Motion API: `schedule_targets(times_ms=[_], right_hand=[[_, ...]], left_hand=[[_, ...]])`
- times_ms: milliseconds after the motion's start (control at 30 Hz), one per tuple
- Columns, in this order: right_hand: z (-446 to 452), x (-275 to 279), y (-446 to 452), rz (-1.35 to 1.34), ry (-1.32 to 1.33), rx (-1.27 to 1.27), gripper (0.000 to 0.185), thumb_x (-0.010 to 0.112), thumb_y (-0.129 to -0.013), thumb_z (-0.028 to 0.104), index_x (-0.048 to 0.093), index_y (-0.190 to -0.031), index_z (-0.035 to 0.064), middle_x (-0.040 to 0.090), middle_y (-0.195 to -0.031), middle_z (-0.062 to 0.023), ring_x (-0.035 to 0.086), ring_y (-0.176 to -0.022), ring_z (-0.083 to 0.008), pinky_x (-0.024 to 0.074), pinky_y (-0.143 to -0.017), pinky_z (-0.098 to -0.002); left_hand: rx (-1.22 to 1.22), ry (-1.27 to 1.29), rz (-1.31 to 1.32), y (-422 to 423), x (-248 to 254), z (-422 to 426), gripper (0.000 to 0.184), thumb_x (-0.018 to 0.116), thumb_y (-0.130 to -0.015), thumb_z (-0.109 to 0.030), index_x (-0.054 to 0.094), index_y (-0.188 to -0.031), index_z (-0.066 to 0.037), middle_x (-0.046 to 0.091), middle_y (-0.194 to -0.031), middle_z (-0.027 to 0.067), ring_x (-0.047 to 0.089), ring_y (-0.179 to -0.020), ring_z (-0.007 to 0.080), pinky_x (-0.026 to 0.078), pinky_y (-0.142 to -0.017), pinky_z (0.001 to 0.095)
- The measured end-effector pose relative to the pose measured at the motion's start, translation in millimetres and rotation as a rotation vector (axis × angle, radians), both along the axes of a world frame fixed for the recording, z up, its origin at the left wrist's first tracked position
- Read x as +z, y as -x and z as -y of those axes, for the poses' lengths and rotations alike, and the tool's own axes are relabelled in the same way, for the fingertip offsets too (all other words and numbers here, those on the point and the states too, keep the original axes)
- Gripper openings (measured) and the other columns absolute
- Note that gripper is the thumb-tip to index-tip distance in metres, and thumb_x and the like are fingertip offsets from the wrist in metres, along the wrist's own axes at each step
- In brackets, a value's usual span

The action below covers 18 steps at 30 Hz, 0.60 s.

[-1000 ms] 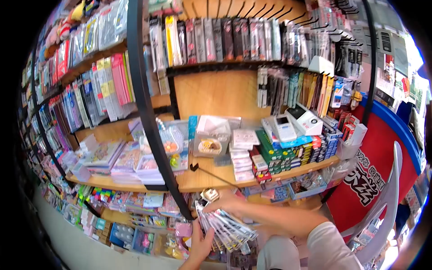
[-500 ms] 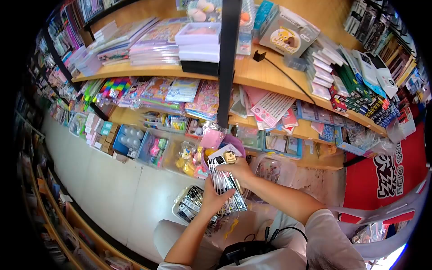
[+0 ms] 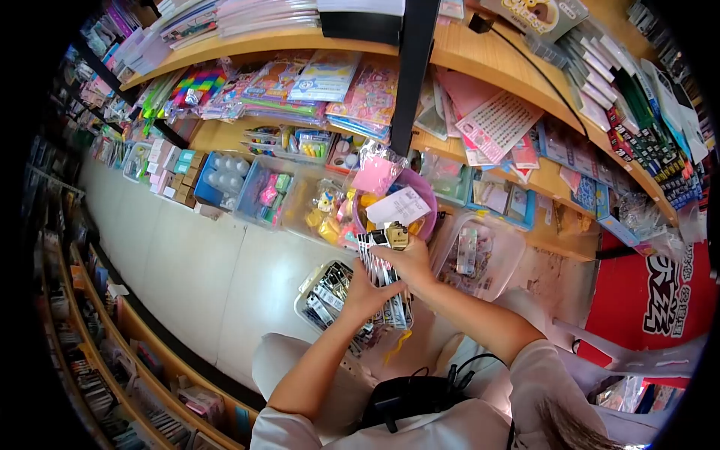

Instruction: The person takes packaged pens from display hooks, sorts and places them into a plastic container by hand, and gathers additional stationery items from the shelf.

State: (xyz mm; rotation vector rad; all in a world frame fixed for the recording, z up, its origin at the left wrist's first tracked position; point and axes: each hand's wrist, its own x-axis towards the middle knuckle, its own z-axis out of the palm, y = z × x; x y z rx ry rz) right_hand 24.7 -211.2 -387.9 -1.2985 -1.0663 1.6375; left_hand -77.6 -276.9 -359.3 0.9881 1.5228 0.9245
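Note:
Both hands hold one bunch of slim packaged items [image 3: 386, 271] in front of the body. My left hand [image 3: 366, 294] is wrapped round its lower left side, thumb across the packs. At the upper right, my right hand [image 3: 409, 262] grips the top end, beside a small tan card-topped pack [image 3: 397, 235]. Just left of and below the bunch, a clear bin [image 3: 304, 306] on the floor holds many similar black-and-white packs. A purple basket [image 3: 429, 201] with a white paper slip [image 3: 397, 207] lies beyond the hands.
A clear plastic box [image 3: 499, 259] stands right of the hands. Bins of small goods, including a blue one [image 3: 210, 191], line the lower shelf. A black post [image 3: 414, 75] rises by the wooden shelf [image 3: 487, 64]. Another shelf unit [image 3: 127, 322] curves along the left.
The view has tipped down from the upper shelves to the floor bins. The bunch, fanned out earlier, is now gathered closer together in both hands.

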Motion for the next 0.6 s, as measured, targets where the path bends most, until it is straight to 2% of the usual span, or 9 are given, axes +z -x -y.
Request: schedule_targets(times_ms=[33,133,167,267,300,433,533,567,600], right_hand=[[0.9,-3.6,-0.7,-0.016,-0.009,0.006,0.024,0.069,-0.071,0.003,0.061,-0.093,0.0026,0.064,-0.083,-0.0009,0.058,-0.07,-0.0073,0.0471,-0.063,-0.0242],[5.8,-6.6,-5.2,0.025,-0.049,0.024,0.025,0.07,-0.071,0.004,0.06,-0.094,0.0028,0.063,-0.084,-0.0005,0.057,-0.072,-0.0071,0.047,-0.064,-0.024],[6.0,-7.1,-3.8,-0.001,-0.052,0.02,0.025,0.071,-0.071,0.007,0.06,-0.093,0.0024,0.063,-0.082,-0.0008,0.057,-0.071,-0.0074,0.0468,-0.063,-0.0244],[2.3,-6.4,-4.3,-0.05,-0.055,0.017,0.027,0.073,-0.069,0.012,0.06,-0.091,0.0016,0.063,-0.08,-0.0014,0.057,-0.069,-0.0082,0.0465,-0.063,-0.0252],[3.0,-2.8,-2.9,-0.058,-0.045,0.021,0.027,0.073,-0.069,0.012,0.06,-0.091,0.0016,0.063,-0.08,-0.0014,0.057,-0.069,-0.0083,0.0465,-0.063,-0.0253],[-0.1,-3.5,-2.3,-0.114,-0.006,0.041,0.025,0.072,-0.07,0.011,0.06,-0.09,0.0018,0.063,-0.081,-0.0011,0.057,-0.07,-0.0083,0.0462,-0.063,-0.0249],[-0.1,2.4,-3.2,-0.145,0.046,0.06,0.023,0.071,-0.072,0.01,0.061,-0.09,0.0024,0.063,-0.082,-0.0011,0.057,-0.07,-0.0082,0.0462,-0.063,-0.0247],[-0.5,3.1,-3.8,-0.14,0.055,0.07,0.022,0.071,-0.072,0.01,0.061,-0.09,0.0026,0.063,-0.082,-0.0011,0.057,-0.07,-0.0082,0.0463,-0.063,-0.0247],[-0.8,3.9,-3.9,-0.135,0.064,0.078,0.022,0.071,-0.072,0.01,0.061,-0.09,0.0028,0.063,-0.082,-0.0012,0.057,-0.07,-0.0082,0.0463,-0.063,-0.0247]], left_hand=[[-0.023,0.115,-0.026,0.7,12.6,-3.4,0.077,0.081,-0.06,-0.025,0.036,-0.115,0.004,0.054,-0.108,0.0172,0.053,-0.1,0.023,0.043,-0.085,0.0323],[-0.035,0.106,0.048,0.0,9.2,-3.7,0.077,0.082,-0.06,-0.025,0.036,-0.115,0.004,0.054,-0.106,0.0166,0.053,-0.099,0.0223,0.043,-0.084,0.0325],[-0.057,0.185,-0.011,2.5,13.4,-2.6,0.075,0.081,-0.061,-0.022,0.037,-0.115,0.003,0.054,-0.106,0.0142,0.053,-0.098,0.0198,0.044,-0.083,0.0315],[-0.032,0.122,0.117,5.1,-11.0,0.3,0.072,0.081,-0.063,-0.019,0.037,-0.116,0.002,0.053,-0.106,0.0118,0.053,-0.097,0.0176,0.045,-0.082,0.0299],[-0.028,0.047,0.087,6.1,-12.2,2.1,0.063,0.078,-0.066,-0.015,0.038,-0.11,0.003,0.055,-0.101,0.0117,0.056,-0.09,0.0165,0.047,-0.076,0.029],[-0.025,0.045,0.174,6.6,-7.6,1.9,0.057,0.075,-0.07,-0.009,0.038,-0.112,0.002,0.055,-0.102,0.0104,0.055,-0.092,0.0154,0.047,-0.078,0.029],[-0.012,0.084,0.2,8.4,-2.1,2.0,0.056,0.074,-0.07,-0.008,0.038,-0.112,0.001,0.054,-0.103,0.0092,0.055,-0.092,0.015,0.047,-0.079,0.0287],[-0.01,0.083,0.232,10.2,-7.6,3.6,0.064,0.077,-0.069,-0.015,0.038,-0.118,0.0,0.055,-0.104,0.0085,0.054,-0.093,0.015,0.045,-0.081,0.0289],[-0.006,0.074,0.237,11.0,-8.3,4.2,0.063,0.076,-0.069,-0.014,0.038,-0.118,0.0,0.055,-0.104,0.0082,0.054,-0.093,0.0148,0.045,-0.08,0.0288]])
